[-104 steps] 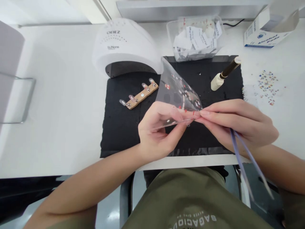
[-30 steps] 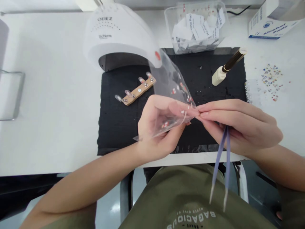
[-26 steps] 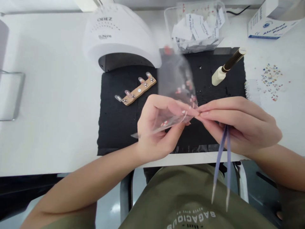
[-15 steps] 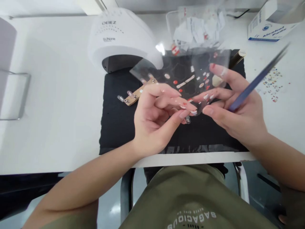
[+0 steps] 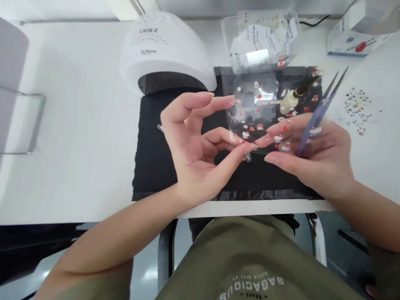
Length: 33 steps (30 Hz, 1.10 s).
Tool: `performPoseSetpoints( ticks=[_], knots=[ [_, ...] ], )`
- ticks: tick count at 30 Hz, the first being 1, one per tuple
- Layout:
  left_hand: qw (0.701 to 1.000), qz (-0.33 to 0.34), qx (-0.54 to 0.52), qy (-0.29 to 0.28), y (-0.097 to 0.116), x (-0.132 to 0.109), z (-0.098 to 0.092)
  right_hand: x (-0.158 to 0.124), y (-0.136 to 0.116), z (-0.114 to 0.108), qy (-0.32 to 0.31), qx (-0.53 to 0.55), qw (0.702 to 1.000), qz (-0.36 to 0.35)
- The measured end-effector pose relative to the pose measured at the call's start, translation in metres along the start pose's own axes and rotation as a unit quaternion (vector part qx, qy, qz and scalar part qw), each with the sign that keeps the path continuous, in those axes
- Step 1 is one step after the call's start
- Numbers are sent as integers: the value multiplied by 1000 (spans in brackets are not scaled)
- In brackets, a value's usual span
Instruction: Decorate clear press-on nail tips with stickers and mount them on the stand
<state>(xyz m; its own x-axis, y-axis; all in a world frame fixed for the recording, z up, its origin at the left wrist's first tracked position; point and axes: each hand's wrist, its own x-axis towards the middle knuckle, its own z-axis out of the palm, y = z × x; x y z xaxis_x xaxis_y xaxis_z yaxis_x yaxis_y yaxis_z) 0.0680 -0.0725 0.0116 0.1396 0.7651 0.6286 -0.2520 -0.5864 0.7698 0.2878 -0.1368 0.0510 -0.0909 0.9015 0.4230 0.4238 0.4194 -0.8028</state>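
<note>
My left hand (image 5: 195, 143) is raised over the black mat with its fingers spread, and a small transparent false nail tip (image 5: 247, 157) sits under the thumb and fingertips. My right hand (image 5: 308, 156) holds a transparent sticker sheet (image 5: 259, 108) dotted with red and white nail decals. Purple tweezers (image 5: 317, 110) lie in the same hand, their tips pointing to the upper right. The fingertips of both hands nearly meet at the sheet's lower edge. Behind my left hand, a wooden strip with nail tips is almost fully hidden, with only one end (image 5: 160, 128) showing.
A white UV nail lamp (image 5: 164, 54) stands behind the black mat (image 5: 150, 166). A transparent box of alcohol pad wrappers (image 5: 259, 41) and a pad carton (image 5: 358, 43) sit at the back. A cream-capped brush (image 5: 292, 102) lies on the mat. Tiny nail decals (image 5: 356, 110) are scattered on the table.
The sticker sheet has swung up and flattened, and the tweezers have turned from pointing down to pointing upper right. My left fingers have spread, and my hands have separated slightly.
</note>
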Motion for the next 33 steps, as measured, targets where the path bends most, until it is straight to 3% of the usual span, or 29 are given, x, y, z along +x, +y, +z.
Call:
performPoseSetpoints(
  ticks=[5, 12, 16, 22, 25, 28, 33],
  knots=[
    [998, -52, 24, -3, 18, 6, 6, 3, 3, 3, 24, 117, 993, 24],
    [995, -1, 83, -58, 9, 8, 0, 0, 15, 7, 48, 110, 992, 38],
    [992, -15, 97, -76, 6, 6, -2, 1, 15, 7, 38, 109, 993, 14],
    [988, 29, 85, -125, 9, 5, -3, 6, 12, 6, 37, 127, 991, -6],
    [990, 4, 80, -119, 11, 6, -2, 7, 8, 8, 35, 140, 989, 15],
    [992, 13, 75, -104, 11, 6, 0, 6, 4, 11, 61, 159, 985, 21],
    [988, 22, 113, -100, 16, 7, 2, 3, -2, 12, 52, 162, 984, 60]
  ],
)
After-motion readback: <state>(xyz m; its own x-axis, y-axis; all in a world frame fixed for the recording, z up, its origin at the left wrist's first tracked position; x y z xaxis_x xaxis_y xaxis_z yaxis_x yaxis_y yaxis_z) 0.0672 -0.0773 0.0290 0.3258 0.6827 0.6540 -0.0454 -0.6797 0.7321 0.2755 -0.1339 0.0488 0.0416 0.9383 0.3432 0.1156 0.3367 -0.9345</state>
